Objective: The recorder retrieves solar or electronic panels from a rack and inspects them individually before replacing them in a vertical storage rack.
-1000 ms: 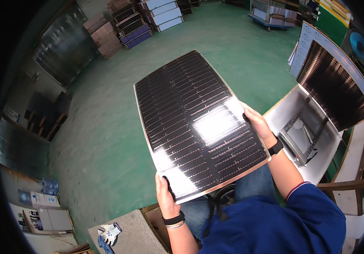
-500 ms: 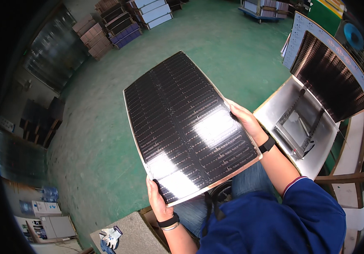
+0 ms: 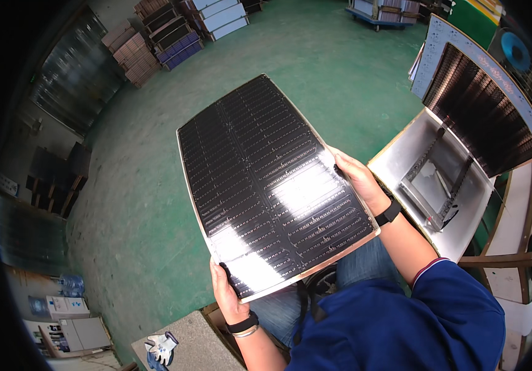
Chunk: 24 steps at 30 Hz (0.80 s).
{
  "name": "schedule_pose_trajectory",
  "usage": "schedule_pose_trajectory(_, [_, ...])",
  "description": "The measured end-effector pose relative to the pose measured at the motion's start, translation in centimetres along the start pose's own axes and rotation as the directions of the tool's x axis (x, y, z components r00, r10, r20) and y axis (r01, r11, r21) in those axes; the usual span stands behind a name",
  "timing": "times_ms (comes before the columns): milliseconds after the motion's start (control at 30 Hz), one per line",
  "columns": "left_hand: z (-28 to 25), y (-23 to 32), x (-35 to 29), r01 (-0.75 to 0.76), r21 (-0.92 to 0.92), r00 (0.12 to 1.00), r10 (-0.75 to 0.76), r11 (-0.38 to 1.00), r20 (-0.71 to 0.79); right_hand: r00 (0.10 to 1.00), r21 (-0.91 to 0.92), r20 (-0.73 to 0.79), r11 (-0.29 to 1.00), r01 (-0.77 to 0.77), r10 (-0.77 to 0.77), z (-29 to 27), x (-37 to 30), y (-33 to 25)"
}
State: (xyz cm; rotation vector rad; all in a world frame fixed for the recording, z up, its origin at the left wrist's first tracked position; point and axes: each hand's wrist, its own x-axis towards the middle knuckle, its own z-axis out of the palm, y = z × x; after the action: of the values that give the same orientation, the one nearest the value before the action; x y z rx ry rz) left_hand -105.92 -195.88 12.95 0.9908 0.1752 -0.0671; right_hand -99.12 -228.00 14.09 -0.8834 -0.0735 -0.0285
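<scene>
A large black rectangular panel (image 3: pixel 229 161) with rows of fine pale markings and a thin light border is held tilted above my lap. Two bright patches of glare hide part of its near half. My left hand (image 3: pixel 229 295) grips the near left corner, with the thumb at the edge of the face and the other fingers mostly hidden beneath. Along the right edge, my right hand (image 3: pixel 362 180) holds the panel the same way, its fingers underneath out of sight.
To my right a light tray (image 3: pixel 396 148) holds a metal frame (image 3: pixel 430 191); a curved dark panel with a pale border (image 3: pixel 430 62) stands behind it. Gloves (image 3: pixel 161 346) lie on a grey slab (image 3: pixel 195 340) at the lower left. Stacked boards (image 3: pixel 170 46) stand at the back.
The panel and both hands have shifted very slightly to the left in view, and the background has shifted a little too. My grip is the same.
</scene>
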Motion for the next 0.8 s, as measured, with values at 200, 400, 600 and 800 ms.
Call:
schedule_pose_trajectory(200, [0.0,0.0,0.1,-0.016,0.008,1.000,0.016,1.000,-0.001,0.999,0.000,-0.027,1.000,-0.020,0.020,-0.4,-0.2,0.2])
schedule_pose_trajectory(400, [0.6,0.1,-0.3,-0.079,0.030,0.997,0.079,0.996,0.013,0.997,-0.053,-0.080,0.998,-0.025,0.021,-1.4,-0.2,0.5])
schedule_pose_trajectory(600, [1.7,0.5,-0.9,-0.050,-0.048,0.995,0.054,0.998,0.080,0.997,0.054,-0.025,0.996,-0.076,0.078,-2.7,-0.2,-0.2])
schedule_pose_trajectory(800, [1.7,0.9,-1.2,-0.026,0.048,0.987,0.018,0.999,0.159,0.977,-0.002,-0.174,0.992,-0.123,0.120,-3.7,1.3,-1.6])
